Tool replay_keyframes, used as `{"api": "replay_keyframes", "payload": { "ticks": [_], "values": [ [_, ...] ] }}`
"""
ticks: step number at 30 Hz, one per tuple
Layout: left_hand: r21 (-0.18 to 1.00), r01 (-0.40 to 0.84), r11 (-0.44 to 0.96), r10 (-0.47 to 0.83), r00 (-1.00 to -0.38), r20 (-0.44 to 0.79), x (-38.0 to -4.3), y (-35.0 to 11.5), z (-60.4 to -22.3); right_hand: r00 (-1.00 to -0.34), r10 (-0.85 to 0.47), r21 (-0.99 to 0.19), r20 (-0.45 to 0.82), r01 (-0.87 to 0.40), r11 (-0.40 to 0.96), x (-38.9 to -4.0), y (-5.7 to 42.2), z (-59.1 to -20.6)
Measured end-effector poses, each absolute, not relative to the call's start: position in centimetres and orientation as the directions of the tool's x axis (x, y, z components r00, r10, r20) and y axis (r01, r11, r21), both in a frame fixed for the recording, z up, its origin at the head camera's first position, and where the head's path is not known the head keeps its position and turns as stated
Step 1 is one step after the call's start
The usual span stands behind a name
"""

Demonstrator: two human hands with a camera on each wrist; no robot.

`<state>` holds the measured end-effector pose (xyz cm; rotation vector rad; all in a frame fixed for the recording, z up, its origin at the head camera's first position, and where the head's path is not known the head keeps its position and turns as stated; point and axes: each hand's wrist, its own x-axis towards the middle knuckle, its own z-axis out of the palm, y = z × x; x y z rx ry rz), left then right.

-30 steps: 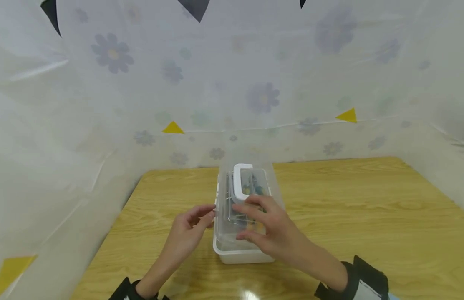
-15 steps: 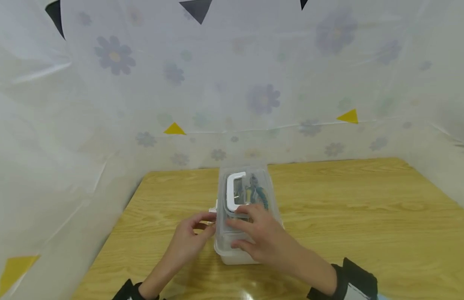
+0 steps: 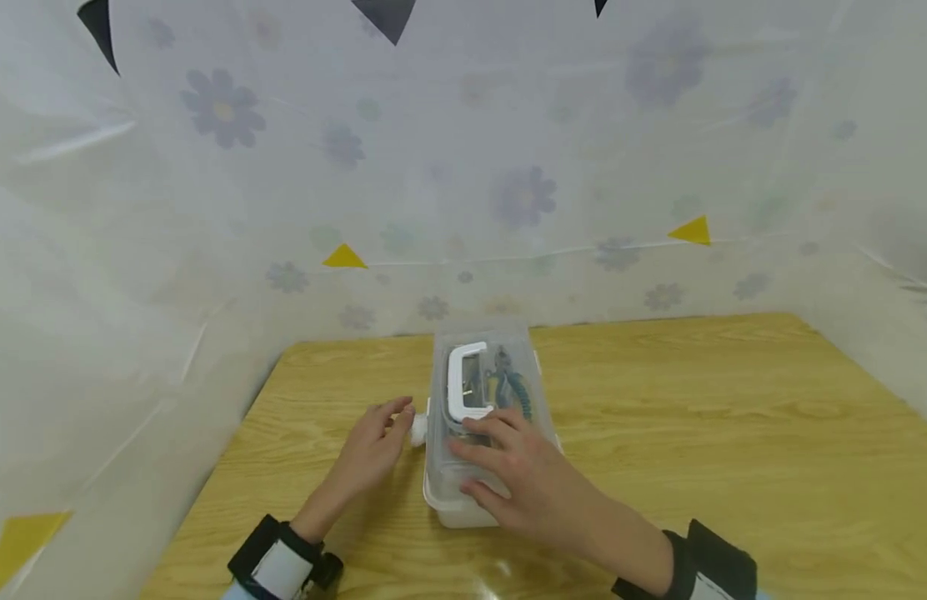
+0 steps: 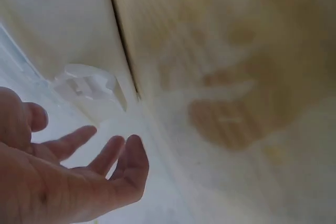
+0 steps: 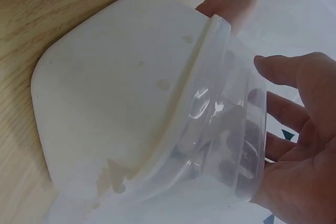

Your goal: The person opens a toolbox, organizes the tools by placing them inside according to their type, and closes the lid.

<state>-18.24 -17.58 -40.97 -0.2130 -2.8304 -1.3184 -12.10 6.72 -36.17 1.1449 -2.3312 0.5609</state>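
A white plastic box [image 3: 467, 518] with a clear lid [image 3: 444, 475] stands on the table, a white carry handle [image 3: 454, 383] on the lid's top. My right hand [image 3: 523, 471] rests on the near part of the lid, fingers spread beside the handle. In the right wrist view its fingers lie along the lid's top. At the box's left side a white latch [image 3: 419, 430] sticks outward. My left hand [image 3: 369, 450] is beside it with loosely bent fingers. In the left wrist view these fingers are apart from the latch [image 4: 89, 85], holding nothing.
Through the lid show dark, teal and yellow items [image 3: 514, 387], their kind blurred. The wood-grain table [image 3: 696, 433] extends to both sides. A flower-patterned white sheet [image 3: 433, 167] hangs behind and around it.
The lid, earlier raised and shifted right, has come down over the box under my right hand. My left hand has drawn back from the box's side, and the latch now shows sticking out.
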Motion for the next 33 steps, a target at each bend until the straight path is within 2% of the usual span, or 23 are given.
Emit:
{"api": "replay_keyframes", "payload": {
  "ticks": [2,7,13,17,21,23,29,33],
  "values": [
    [0.722,0.164,0.672,0.175,-0.983,0.060,-19.1,-17.6,-41.1,-0.534,-0.622,-0.125,0.572,-0.807,0.578,-11.9,6.8,-36.2],
    [0.722,0.190,0.665,0.265,-0.964,0.010,-20.4,-17.2,-40.9,-0.532,-0.638,-0.092,0.557,-0.803,0.588,-11.7,6.8,-36.5],
    [0.739,0.085,0.669,0.188,-0.981,-0.057,-21.1,-16.8,-40.4,-0.541,-0.636,-0.090,0.550,-0.796,0.599,-11.8,7.0,-36.4],
    [0.745,0.067,0.664,0.100,-0.995,0.001,-21.1,-16.9,-40.0,-0.553,-0.639,-0.090,0.534,-0.789,0.608,-11.9,7.2,-36.3],
    [0.810,0.096,0.579,0.023,-0.995,0.102,-20.7,-16.9,-39.4,-0.565,-0.651,-0.087,0.506,-0.785,0.613,-11.8,7.5,-36.3],
    [0.852,0.105,0.512,0.013,-0.993,0.114,-20.5,-16.8,-39.1,-0.568,-0.657,-0.078,0.495,-0.782,0.618,-11.9,7.6,-36.2],
    [0.929,0.068,0.364,0.094,-0.995,0.036,-20.2,-16.0,-38.6,-0.544,-0.674,-0.013,0.500,-0.782,0.623,-12.0,7.6,-36.1],
    [0.961,0.023,0.274,0.128,-0.992,-0.013,-20.1,-15.7,-38.4,-0.559,-0.667,-0.042,0.494,-0.781,0.624,-12.1,7.6,-36.1]
  ]
}}
